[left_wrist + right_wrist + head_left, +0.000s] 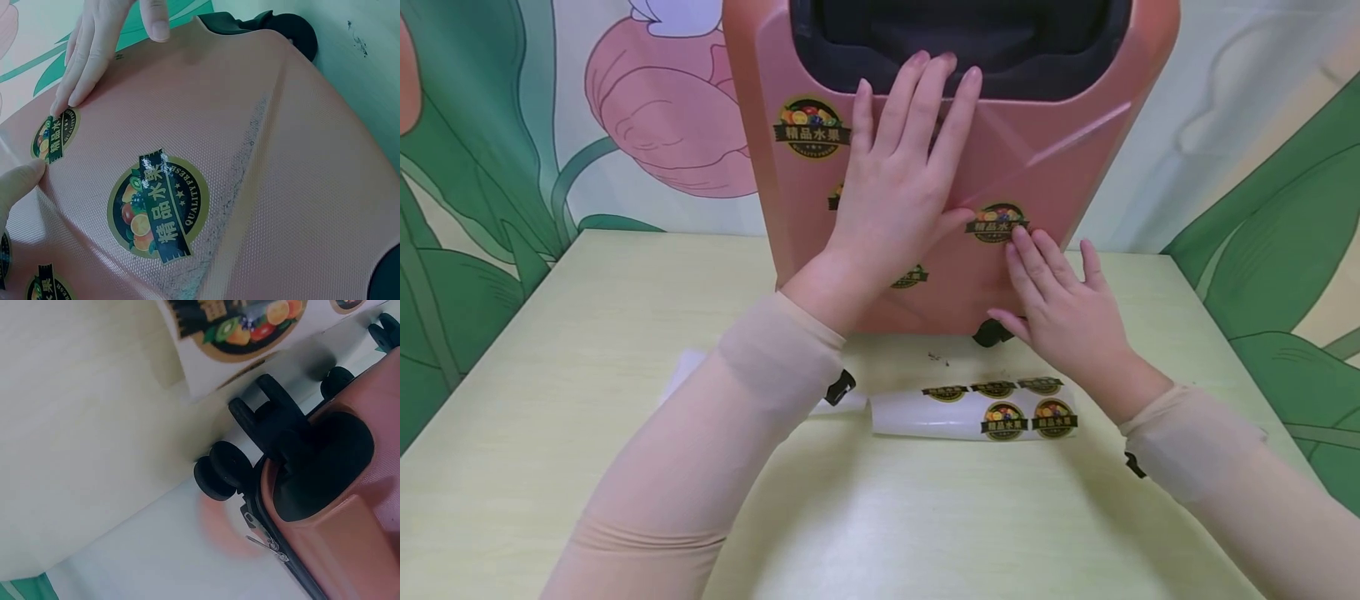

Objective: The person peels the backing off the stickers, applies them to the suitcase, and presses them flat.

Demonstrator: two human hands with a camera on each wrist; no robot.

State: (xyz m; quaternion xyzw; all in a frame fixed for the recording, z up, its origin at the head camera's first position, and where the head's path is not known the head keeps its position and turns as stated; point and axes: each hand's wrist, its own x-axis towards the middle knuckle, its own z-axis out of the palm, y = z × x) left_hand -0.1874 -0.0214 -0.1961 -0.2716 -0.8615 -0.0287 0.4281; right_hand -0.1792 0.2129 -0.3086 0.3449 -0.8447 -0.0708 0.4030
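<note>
A pink hard-shell suitcase [1075,142] stands upright on the table, its black handle recess [1075,71] at the top. My left hand [898,179] lies against its front with fingers straight and spread, fingertips reaching the recess. The thumb touches the left edge of a round fruit sticker [996,223]. At that sticker's right edge rest the fingertips of my right hand [1067,304], fingers extended. Another fruit sticker [812,127] shows at the upper left of the front. Two more are partly hidden behind my left hand and wrist. Up close in the left wrist view, one sticker [159,206] lies on the textured shell.
In front of the suitcase, a white backing sheet [925,415] with several fruit stickers lies on the pale table [887,533]. Black wheels [225,465] and a zipper pull [269,547] show in the right wrist view. A leaf-patterned backdrop [467,167] stands behind.
</note>
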